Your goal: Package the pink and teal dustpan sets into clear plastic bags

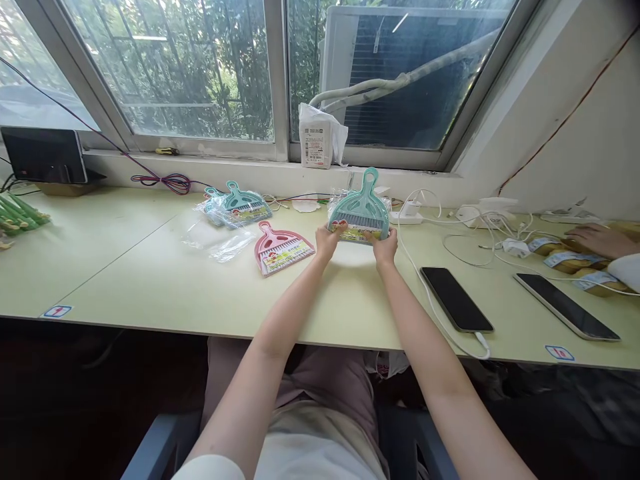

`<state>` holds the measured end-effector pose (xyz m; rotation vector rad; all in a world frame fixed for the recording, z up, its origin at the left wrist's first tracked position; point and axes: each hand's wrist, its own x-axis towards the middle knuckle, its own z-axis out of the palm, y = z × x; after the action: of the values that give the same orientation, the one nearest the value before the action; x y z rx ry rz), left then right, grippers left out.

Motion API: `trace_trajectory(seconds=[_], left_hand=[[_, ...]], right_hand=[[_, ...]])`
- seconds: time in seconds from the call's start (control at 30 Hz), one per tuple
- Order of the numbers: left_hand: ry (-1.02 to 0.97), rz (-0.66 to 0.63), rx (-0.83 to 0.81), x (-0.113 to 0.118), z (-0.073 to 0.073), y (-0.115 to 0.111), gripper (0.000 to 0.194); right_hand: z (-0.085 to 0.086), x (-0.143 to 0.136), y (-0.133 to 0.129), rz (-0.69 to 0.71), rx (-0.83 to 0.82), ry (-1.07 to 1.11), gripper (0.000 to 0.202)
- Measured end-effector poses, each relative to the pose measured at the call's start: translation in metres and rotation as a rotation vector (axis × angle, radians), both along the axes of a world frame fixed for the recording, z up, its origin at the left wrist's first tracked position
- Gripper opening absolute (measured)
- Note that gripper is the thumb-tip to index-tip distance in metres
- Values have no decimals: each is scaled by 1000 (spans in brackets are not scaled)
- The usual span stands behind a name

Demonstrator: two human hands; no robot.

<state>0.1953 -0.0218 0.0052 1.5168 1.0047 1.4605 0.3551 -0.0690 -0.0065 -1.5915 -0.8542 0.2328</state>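
Note:
Between my two hands a mint-green dustpan and brush set [361, 207] is held up, handle pointing away from me, a printed label along its near edge. My left hand [329, 241] grips its lower left corner, and my right hand [385, 245] grips the lower right corner. To the left a pink dustpan and brush set [283, 249] lies flat on the table. Behind that one, more mint-green sets [243, 203] lie in clear wrapping. A crumpled clear plastic bag [225, 245] rests beside the pink set.
A black phone [457, 299] with a white cable and a second phone [566, 305] lie on the right. Another person's hand [600, 239] is near yellow packs [565, 260] there. Tangled cables and a power strip [493, 212] sit behind. A tablet [45, 157] stands far left.

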Motion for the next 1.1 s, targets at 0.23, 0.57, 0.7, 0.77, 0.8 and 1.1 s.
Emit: trace_trajectory(seconds=[0.23, 0.57, 0.7, 0.77, 0.8, 1.1], left_hand=[[-46, -3, -7, 1, 4, -4, 34], [-107, -88, -116, -1, 7, -7, 43], [-86, -73, -52, -1, 7, -4, 48], [-65, -35, -33, -1, 6, -4, 46], [-51, -13, -35, -1, 6, -4, 45], [65, 65, -42, 1, 7, -7, 36]], right_hand=[[-3, 3, 5, 57, 119, 72, 46], [4, -1, 2, 63, 95, 55, 43], [6, -3, -1, 50, 90, 57, 44], [9, -6, -3, 30, 52, 42, 43], [11, -8, -5, 16, 24, 26, 44], [18, -23, -16, -152, -151, -233, 64]])
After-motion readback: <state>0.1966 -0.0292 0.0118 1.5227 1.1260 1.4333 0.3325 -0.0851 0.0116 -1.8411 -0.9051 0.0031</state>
